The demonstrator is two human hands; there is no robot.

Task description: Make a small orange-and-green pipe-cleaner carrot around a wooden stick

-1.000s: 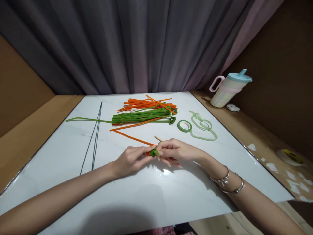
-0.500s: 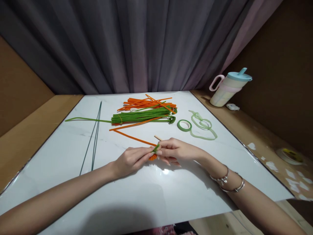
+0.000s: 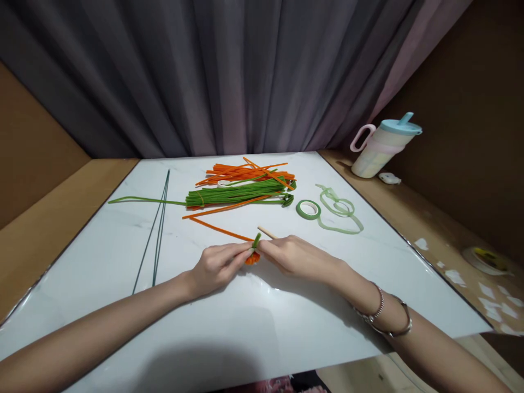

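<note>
My left hand (image 3: 219,266) and my right hand (image 3: 295,256) meet at the middle of the white board (image 3: 229,327), fingers pinched together. Between the fingertips is a small orange coil (image 3: 252,258) of pipe cleaner with a short green pipe cleaner end (image 3: 256,240) sticking up from it. The tip of a thin wooden stick (image 3: 266,232) pokes out behind my right fingers. An orange pipe cleaner (image 3: 216,228) trails from the coil away to the left.
Behind the hands lie a bundle of green pipe cleaners (image 3: 233,195) and a heap of orange pipe cleaners (image 3: 245,173). A roll of green tape (image 3: 308,209) and a loose tape strip (image 3: 339,215) lie right. Thin dark wires (image 3: 158,229) lie left. A lidded cup (image 3: 382,146) stands far right.
The green end has been turned from lying bunched between the fingers to standing upright, and the orange coil now shows beneath it. My right hand has rolled over, knuckles up.
</note>
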